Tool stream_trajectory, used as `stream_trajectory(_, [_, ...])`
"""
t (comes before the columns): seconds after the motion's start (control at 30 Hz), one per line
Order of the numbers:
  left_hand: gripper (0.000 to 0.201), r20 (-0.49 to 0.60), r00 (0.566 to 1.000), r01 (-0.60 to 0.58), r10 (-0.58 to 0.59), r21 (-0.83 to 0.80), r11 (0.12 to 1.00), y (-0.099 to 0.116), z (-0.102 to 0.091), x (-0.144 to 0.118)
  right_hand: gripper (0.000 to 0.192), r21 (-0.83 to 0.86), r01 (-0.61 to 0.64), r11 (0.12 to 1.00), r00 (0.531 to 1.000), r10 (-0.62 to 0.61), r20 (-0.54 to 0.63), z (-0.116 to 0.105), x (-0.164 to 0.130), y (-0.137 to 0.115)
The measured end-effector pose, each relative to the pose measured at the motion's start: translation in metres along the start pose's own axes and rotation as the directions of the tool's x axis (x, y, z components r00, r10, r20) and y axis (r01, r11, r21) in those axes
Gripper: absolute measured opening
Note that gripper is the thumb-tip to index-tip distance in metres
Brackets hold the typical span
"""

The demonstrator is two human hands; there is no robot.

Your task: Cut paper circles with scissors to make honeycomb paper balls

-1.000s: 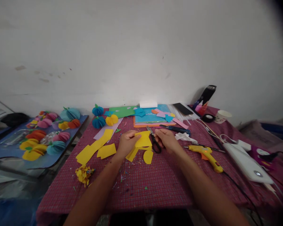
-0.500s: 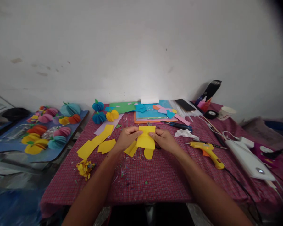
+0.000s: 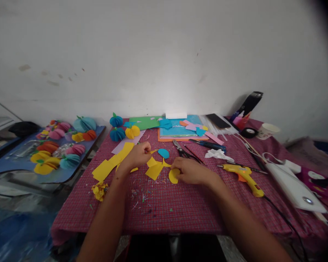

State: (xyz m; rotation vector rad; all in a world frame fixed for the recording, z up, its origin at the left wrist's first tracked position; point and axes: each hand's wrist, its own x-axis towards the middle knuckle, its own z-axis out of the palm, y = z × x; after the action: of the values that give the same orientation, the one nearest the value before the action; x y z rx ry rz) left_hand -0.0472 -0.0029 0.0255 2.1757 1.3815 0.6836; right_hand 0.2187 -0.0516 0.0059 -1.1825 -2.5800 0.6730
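Note:
My left hand [image 3: 138, 156] is closed, fingers curled, over the yellow paper pieces; a thin yellow bit shows beside its fingertips, but what they grip is hidden. My right hand [image 3: 190, 170] pinches the edge of a yellow paper circle [image 3: 173, 176] low over the cloth. Between the hands lie yellow paper pieces [image 3: 154, 171] and a blue paper circle [image 3: 163, 153]. Longer yellow strips [image 3: 105, 169] lie under and left of my left wrist. Behind my right hand rest scissors [image 3: 178, 146] with dark handles.
A yellow glue gun [image 3: 242, 176] with a cord lies at right, near a white power bank-like box [image 3: 295, 187]. Crumpled tissue [image 3: 218, 154], a black bottle [image 3: 251, 103] and a paper cup [image 3: 267, 131] stand beyond. Paper pumpkins [image 3: 117, 134] sit back left; more fill a blue side table [image 3: 54, 174].
The yellow paper square held up between both hands is no longer held there. My hands have moved apart and down; the blue circle and scissors now show. My right hand grips a yellow circle.

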Motion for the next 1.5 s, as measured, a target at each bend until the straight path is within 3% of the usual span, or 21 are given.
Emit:
stream_trajectory(0.07, [0.005, 0.175, 0.984, -0.014, 0.017, -0.016, 1.000, -0.004, -0.003, -0.002, 0.035, -0.055, 0.001, 0.998, 1.000, 0.000, 0.022, 0.002, -0.001, -0.003])
stream_trajectory(0.13, [0.014, 0.356, 0.933, -0.038, 0.053, -0.051, 0.998, -0.007, -0.006, -0.005, 0.032, -0.097, -0.006, 0.995, 0.999, 0.010, 0.039, 0.004, -0.002, -0.005])
stream_trajectory(0.2, [0.026, 0.472, 0.878, -0.046, 0.075, -0.073, 0.996, -0.007, -0.010, -0.007, 0.024, -0.118, -0.010, 0.993, 0.998, 0.017, 0.060, 0.005, -0.002, -0.006])
stream_trajectory(0.3, [0.034, 0.531, 0.844, -0.017, 0.071, -0.105, 0.994, -0.003, -0.014, -0.010, 0.018, -0.092, -0.031, 0.995, 0.999, 0.035, 0.034, 0.004, -0.001, -0.005])
stream_trajectory(0.43, [0.025, 0.583, 0.805, -0.006, 0.107, -0.172, 0.985, 0.002, -0.016, -0.010, 0.010, 0.049, -0.083, 0.995, 0.997, 0.083, 0.010, 0.002, 0.001, 0.001])
stream_trajectory(0.53, [0.025, 0.589, 0.799, -0.022, 0.126, -0.180, 0.984, 0.000, -0.011, -0.008, 0.001, 0.218, -0.121, 0.968, 0.989, 0.136, -0.055, 0.002, 0.004, 0.006])
stream_trajectory(0.67, [0.026, 0.587, 0.802, -0.035, 0.112, -0.141, 0.989, -0.007, 0.000, -0.005, 0.013, 0.438, -0.183, 0.880, 0.965, 0.245, -0.090, 0.004, 0.008, 0.010])
stream_trajectory(0.77, [0.025, 0.505, 0.858, -0.013, 0.089, -0.152, 0.988, -0.007, 0.005, -0.003, 0.022, 0.550, -0.229, 0.803, 0.948, 0.312, -0.061, 0.003, 0.008, 0.009])
stream_trajectory(0.87, [0.026, 0.379, 0.917, -0.004, 0.122, -0.297, 0.955, 0.002, 0.011, -0.002, 0.027, 0.629, -0.259, 0.733, 0.937, 0.350, -0.022, 0.001, 0.009, 0.006])
stream_trajectory(1.0, [0.035, 0.277, 0.951, 0.016, 0.138, -0.488, 0.872, 0.017, 0.025, -0.001, 0.031, 0.659, -0.231, 0.716, 0.943, 0.331, -0.028, 0.003, 0.011, 0.003])
stream_trajectory(1.2, [0.022, 0.154, 0.987, 0.072, 0.035, -0.633, 0.770, 0.024, 0.044, 0.002, 0.025, 0.669, -0.181, 0.721, 0.945, 0.316, -0.085, 0.009, 0.013, 0.001])
stream_trajectory(1.4, [0.021, 0.167, 0.986, 0.111, 0.000, -0.654, 0.748, 0.027, 0.044, 0.003, 0.018, 0.681, -0.207, 0.702, 0.919, 0.378, -0.110, 0.008, 0.014, -0.001])
stream_trajectory(1.5, [0.025, 0.185, 0.983, 0.103, 0.010, -0.592, 0.799, 0.026, 0.043, 0.003, 0.021, 0.651, -0.229, 0.724, 0.902, 0.409, -0.138, 0.006, 0.014, 0.000])
